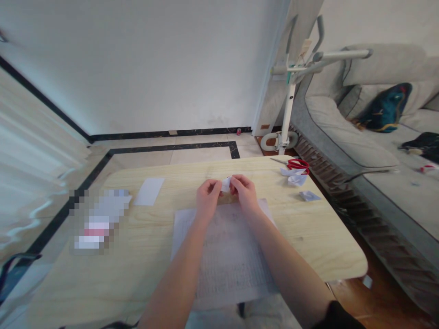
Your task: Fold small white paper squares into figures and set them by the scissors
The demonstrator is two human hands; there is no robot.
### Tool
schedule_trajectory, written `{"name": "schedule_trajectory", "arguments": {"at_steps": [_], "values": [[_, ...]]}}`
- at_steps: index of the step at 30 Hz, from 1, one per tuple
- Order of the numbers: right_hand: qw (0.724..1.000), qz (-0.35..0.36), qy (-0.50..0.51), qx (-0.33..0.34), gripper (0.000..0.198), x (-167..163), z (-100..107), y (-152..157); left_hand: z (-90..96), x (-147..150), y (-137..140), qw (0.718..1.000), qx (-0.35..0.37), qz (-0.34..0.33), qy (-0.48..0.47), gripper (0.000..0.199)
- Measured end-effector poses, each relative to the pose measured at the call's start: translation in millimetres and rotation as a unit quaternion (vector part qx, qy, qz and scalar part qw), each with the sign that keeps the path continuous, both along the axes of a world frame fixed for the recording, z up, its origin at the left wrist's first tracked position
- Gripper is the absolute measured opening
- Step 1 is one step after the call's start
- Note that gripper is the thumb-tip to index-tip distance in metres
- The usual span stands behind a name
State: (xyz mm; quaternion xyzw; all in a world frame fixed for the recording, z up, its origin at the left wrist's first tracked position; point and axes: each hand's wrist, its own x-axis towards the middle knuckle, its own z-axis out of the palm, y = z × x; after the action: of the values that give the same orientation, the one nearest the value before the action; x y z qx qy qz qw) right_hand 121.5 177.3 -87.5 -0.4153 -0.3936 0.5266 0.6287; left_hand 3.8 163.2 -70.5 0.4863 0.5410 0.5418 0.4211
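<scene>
Between my two hands is a small piece of white paper point(226, 184), pinched from both sides above the far edge of a large printed sheet point(233, 256). My left hand point(208, 194) grips the paper's left side with thumb and fingers closed. On its right side, my right hand point(244, 191) pinches it the same way. The fingers cover much of the paper, so its folds are hard to make out. Both forearms reach over the printed sheet, which lies on the wooden table point(144, 256).
Red-handled scissors point(297, 164) lie at the table's far right beside crumpled paper scraps point(297, 179) and a folded paper piece point(310, 196). A blank white sheet point(149, 191) is at left, near a pixelated object point(103, 219). A grey sofa point(356, 132) stands to the right.
</scene>
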Motion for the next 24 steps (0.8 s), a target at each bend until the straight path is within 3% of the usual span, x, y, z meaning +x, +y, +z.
{"name": "schedule_trajectory", "arguments": {"at_steps": [7,18,24], "values": [[1.000,0.002,-0.026,-0.009,0.018,0.2,1.5,-0.9,5.1,2.0,-5.3,0.998,-0.012,-0.047,0.041,0.023],[0.999,0.027,0.042,-0.017,0.010,1.1,1.3,-0.7,8.3,2.0,-6.4,0.998,-0.017,-0.030,0.052,0.024],[0.999,0.028,0.014,-0.027,0.013,0.4,0.4,-1.3,4.8,0.3,-4.7,0.997,-0.017,-0.036,0.070,0.026]]}}
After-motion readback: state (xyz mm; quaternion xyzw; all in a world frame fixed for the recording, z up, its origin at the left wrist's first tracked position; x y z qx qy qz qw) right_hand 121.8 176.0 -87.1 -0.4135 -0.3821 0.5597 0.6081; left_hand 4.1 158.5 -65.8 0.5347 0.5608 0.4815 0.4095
